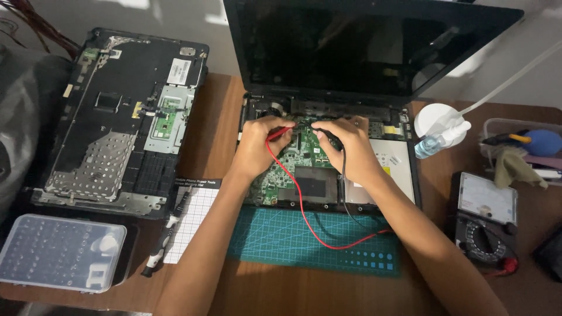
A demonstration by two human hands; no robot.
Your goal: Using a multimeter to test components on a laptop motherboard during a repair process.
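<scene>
An opened laptop (374,52) stands before me with its green circuit board (287,158) bare. My left hand (257,146) is shut on a red test probe (281,132), its tip down on the board. My right hand (345,146) is shut on a black test probe (331,136), which also touches the board. The two probe tips sit close together. A red lead (304,216) and a black lead (345,199) trail over the teal cutting mat (310,240) toward the analogue multimeter (485,219) at the right.
The laptop's removed top cover (123,123) lies upside down at the left. A clear bit case (58,251) sits at the front left, next to a screwdriver (167,234) on a gridded white mat (193,219). A spray bottle (442,137) and a tool tray (521,146) stand at the right.
</scene>
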